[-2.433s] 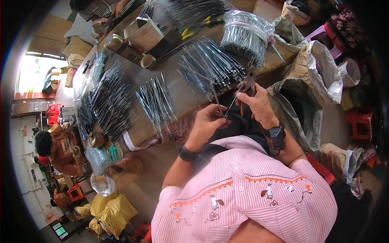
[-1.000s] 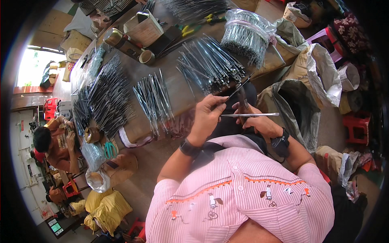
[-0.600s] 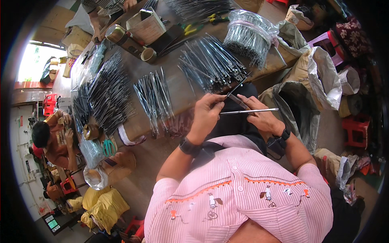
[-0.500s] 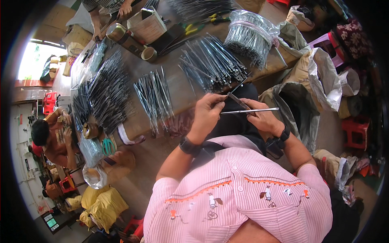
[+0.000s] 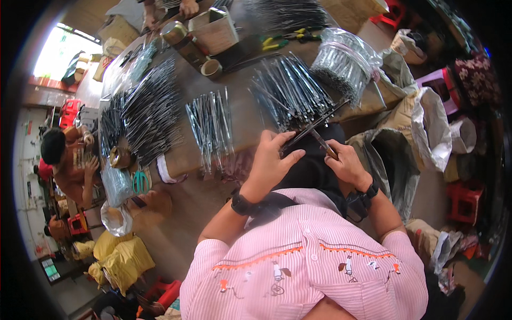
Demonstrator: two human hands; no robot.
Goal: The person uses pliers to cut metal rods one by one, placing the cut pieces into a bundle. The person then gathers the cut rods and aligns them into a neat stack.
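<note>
My left hand is curled at the near end of a thin dark metal rod, above my dark-clad lap. Its thumb and forefinger stand partly apart, and the rod slants up to the right from between them. My right hand is closed round the brown handle of a hand tool with a short flat metal blade. The blade's tip meets or crosses the rod; I cannot tell which. Just beyond lies a pile of shiny metal rods on the table, its near ends close to the held rod.
On the table are a smaller rod bundle, a large dark pile, a plastic-wrapped bundle, yellow-handled pliers and a cup. Open sacks stand at right. Other people work at left and at the far edge.
The bright rod that lay crosswise under my right hand no longer shows there. My left fingers have opened somewhat, and the dark rod now shows longer. The view has shifted slightly.
</note>
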